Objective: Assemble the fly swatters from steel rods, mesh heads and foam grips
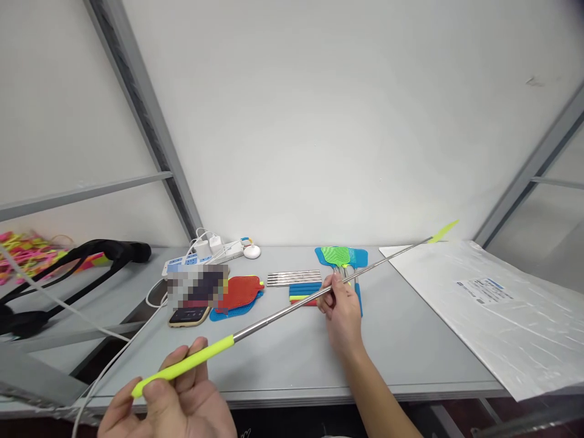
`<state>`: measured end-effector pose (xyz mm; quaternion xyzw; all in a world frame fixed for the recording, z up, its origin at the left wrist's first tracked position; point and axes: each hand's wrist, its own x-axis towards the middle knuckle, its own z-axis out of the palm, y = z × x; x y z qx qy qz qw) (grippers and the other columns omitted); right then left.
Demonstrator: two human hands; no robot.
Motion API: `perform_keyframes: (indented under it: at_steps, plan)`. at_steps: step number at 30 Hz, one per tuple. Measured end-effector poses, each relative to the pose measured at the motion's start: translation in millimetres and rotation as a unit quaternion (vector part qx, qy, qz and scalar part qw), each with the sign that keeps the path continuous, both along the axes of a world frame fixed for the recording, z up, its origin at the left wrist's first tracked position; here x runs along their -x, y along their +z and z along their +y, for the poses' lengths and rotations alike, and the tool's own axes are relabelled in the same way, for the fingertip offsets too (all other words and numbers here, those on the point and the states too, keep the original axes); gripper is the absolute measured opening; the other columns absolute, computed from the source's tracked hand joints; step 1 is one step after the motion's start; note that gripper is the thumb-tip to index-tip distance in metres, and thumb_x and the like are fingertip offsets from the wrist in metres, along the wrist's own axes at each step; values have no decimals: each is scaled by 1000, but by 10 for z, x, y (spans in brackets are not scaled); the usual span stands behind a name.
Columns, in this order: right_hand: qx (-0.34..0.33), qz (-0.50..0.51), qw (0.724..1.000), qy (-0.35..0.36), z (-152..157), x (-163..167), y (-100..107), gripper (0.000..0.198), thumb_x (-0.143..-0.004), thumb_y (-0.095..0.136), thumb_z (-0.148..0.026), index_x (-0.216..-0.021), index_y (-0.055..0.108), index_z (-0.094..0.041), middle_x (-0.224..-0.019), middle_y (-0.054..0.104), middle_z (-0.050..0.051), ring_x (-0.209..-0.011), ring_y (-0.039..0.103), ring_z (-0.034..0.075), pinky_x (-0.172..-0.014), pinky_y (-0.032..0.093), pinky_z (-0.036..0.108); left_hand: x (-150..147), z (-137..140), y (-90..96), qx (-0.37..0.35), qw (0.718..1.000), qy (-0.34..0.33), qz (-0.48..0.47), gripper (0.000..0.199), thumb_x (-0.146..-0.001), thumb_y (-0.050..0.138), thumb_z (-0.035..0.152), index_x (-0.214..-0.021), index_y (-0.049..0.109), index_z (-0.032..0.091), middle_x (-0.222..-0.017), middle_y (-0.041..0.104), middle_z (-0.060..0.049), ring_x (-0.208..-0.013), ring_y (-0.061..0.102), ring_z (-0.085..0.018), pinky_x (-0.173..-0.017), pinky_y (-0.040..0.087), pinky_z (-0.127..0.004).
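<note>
Near left: the left hand [182, 404] had a narrow grip on the yellow-green handle [187, 365] of a long swatter [285, 311], thumb on top. Farther in, mid-scene: the right hand [342, 310] pinched its metal shaft [255, 327], grip narrow too. The swatter slanted above the counter [283, 365] from near left to far right, its head [443, 232] edge-on at the far end.

Risk, my judgement: a slack right pinch could have let the long shaft slip or its far end dip; a careless swing right might have snagged the white bag [456, 292].

Counts, roughly near to far: held swatter, one. Bag, one. Phone [189, 315], one, left. Red mesh piece [239, 292] on top of blue mesh [228, 315]; stack too tight to count. Loose handles [305, 288], blue, yellow and red, at least four, partly behind the right hand. Bare rods [294, 278], about five, side by side. Blue and green swatters [360, 258], overlapping, number unclear. Round white puck [252, 251], one, far left of centre.
</note>
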<state>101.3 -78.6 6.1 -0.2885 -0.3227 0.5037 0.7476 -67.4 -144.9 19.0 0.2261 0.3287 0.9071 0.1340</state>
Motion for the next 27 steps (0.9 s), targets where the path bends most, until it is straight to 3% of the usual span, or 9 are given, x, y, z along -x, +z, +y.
perform_keyframes:
  at_steps: [3, 7, 10, 13, 17, 22, 27]
  plan:
    - [-14, -3, 1000, 10, -79, -44, 7, 33, -89, 60, -50, -75, 57, -20, -56, 34, -7, -47, 28, 6, -45, 25, 21, 16, 42, -24, 21, 999, -19, -18, 38, -87, 67, 19, -122, 53, 25, -79, 71, 2, -83, 71, -16, -91, 56, -46]
    - [-38, -15, 999, 31, -234, 51, 70, 32, -92, 55, -47, -75, 61, -21, -74, 46, -2, -54, 38, 7, -50, 34, 23, -176, 32, -180, 61, 994, -74, -60, 25, -87, 68, 28, -110, 59, 21, -84, 72, -1, -84, 71, -15, -93, 54, -38]
    - [-72, -69, 992, 72, -374, 198, 117, 33, -95, 51, -45, -80, 69, -22, -96, 56, 5, -84, 55, 16, -66, 44, 28, -389, -26, -307, 76, 985, -135, -74, 24, -86, 70, 32, -104, 58, 22, -88, 74, -3, -85, 71, -16, -87, 56, -36]
    - [-117, -169, 973, 101, -480, 242, 156, 34, -99, 41, -41, -102, 72, -27, -117, 57, 8, -116, 49, 24, -84, 45, 34, -471, -60, -348, 83, 974, -185, -98, 25, -87, 68, 37, -103, 55, 23, -89, 74, -2, -84, 72, -17, -86, 57, -37]
    - [-134, -223, 957, 130, -521, 87, 187, 34, -99, 42, -41, -115, 69, -30, -120, 58, 7, -101, 58, 22, -90, 44, 39, -320, -30, -268, 90, 976, -168, -107, 24, -88, 67, 37, -103, 57, 22, -85, 73, 0, -81, 71, -14, -87, 55, -33]
    - [-34, -123, 989, 73, -492, -145, 181, 40, -97, 43, -50, -101, 73, -25, -101, 67, 8, -93, 62, 23, -85, 46, 38, -81, 18, -165, 83, 986, -112, -91, 22, -89, 66, 36, -105, 57, 23, -84, 70, 2, -84, 68, -12, -92, 53, -36]
    - [12, -40, 999, -11, -433, -381, 177, 36, -94, 51, -49, -91, 74, -21, -93, 66, 6, -86, 62, 19, -79, 49, 32, 61, 55, -117, 77, 990, -67, -93, 20, -91, 63, 31, -108, 58, 23, -80, 68, 2, -81, 67, -12, -91, 54, -37]
